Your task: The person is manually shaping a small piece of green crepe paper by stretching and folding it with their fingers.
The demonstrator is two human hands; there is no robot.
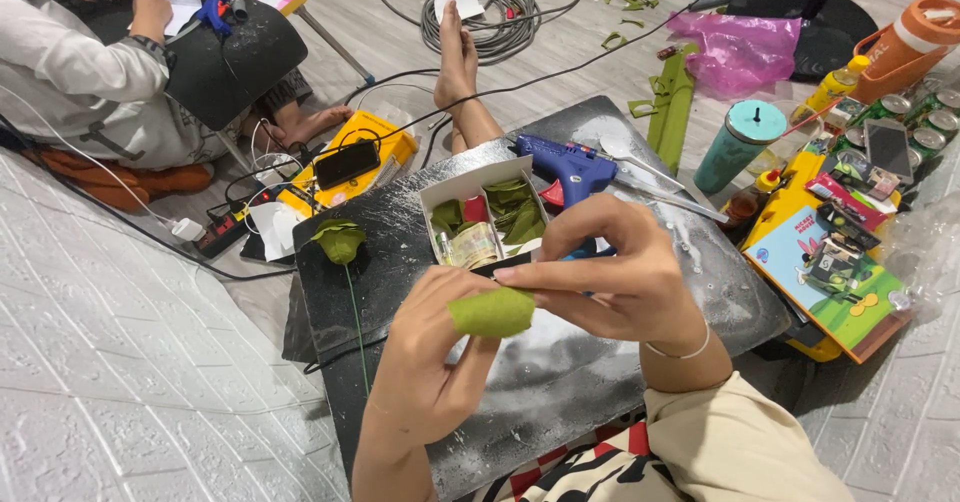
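My left hand [430, 357] and my right hand [610, 272] meet over a dark board [400, 252] and together pinch a small piece of green felt [492, 312], rolled or folded between the fingertips. Just beyond the hands stands a small white box [480, 184] with green leaf pieces and a small bottle inside. A blue glue gun [565, 162] lies on the board behind the box. A green felt flower on a thin wire stem [340, 240] lies at the board's left side.
A teal tumbler [740, 142], books, cans and a phone crowd the right side. A yellow box with a black phone [348, 162], a power strip and cables lie at left. Another person sits at top left. A bare foot [458, 57] and coiled cable lie beyond.
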